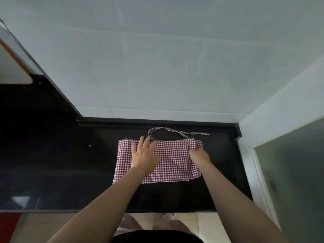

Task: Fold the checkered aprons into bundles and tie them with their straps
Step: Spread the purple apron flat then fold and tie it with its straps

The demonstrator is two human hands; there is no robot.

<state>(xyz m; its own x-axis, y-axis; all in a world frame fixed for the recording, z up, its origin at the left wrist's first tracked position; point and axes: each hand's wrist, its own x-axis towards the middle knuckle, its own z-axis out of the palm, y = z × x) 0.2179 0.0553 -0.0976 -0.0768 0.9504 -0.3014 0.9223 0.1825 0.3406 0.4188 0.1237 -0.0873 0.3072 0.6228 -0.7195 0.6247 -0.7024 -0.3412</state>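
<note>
Left hand (145, 156) flat, right hand (199, 155) curled gripping the folded red-checked apron (173, 163); strap (168, 131) looped behind.

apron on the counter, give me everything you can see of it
The checkered apron is thin woven cloth in a dark-red and white check, folded into a flat, rough rectangle on the black counter. Its strap loops out past the far edge. The left hand presses flat on its left part; the right hand has curled fingers gripping cloth near the right edge, which looks bunched.
</note>
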